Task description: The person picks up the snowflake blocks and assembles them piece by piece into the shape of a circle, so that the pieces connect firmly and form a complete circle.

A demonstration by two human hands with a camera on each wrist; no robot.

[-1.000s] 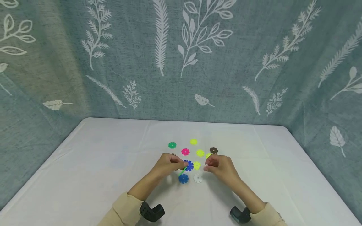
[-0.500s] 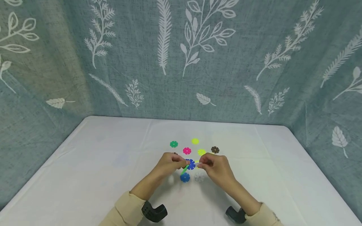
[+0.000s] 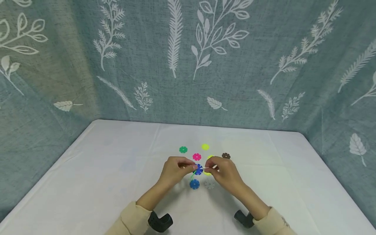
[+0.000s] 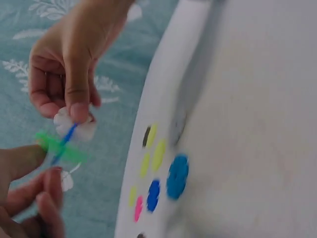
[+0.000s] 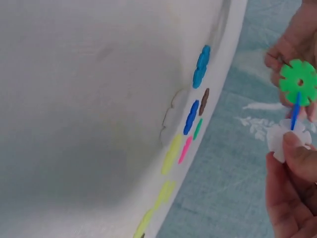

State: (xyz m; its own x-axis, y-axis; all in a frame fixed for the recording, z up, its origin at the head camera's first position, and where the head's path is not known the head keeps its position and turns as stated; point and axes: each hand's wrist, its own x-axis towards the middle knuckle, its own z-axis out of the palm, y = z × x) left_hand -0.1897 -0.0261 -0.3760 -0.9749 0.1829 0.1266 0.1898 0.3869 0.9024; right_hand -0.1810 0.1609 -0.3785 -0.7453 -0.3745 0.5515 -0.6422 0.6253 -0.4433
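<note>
Above the white table (image 3: 102, 169) my two hands meet over a small cluster of slotted plastic discs. My left hand (image 3: 191, 167) pinches a green disc (image 5: 298, 82) that is slotted onto a blue disc (image 3: 198, 169). My right hand (image 3: 209, 167) pinches a white disc (image 5: 285, 139) at the blue disc's other edge. In the left wrist view the green disc (image 4: 59, 146) sits by my left fingertips (image 4: 49, 178). There the white disc (image 4: 74, 126) is under my right thumb (image 4: 78, 106).
Loose discs lie on the table around the hands: green (image 3: 183, 149), yellow (image 3: 205, 147), pink (image 3: 196, 157), brown (image 3: 226, 155), blue (image 3: 194, 184) and white (image 3: 209, 184). A leaf-patterned curtain (image 3: 188, 65) closes the back and sides.
My right hand has moved left from the table towards my left hand, bringing a white disc up to the blue disc. The left hand has risen slightly.
</note>
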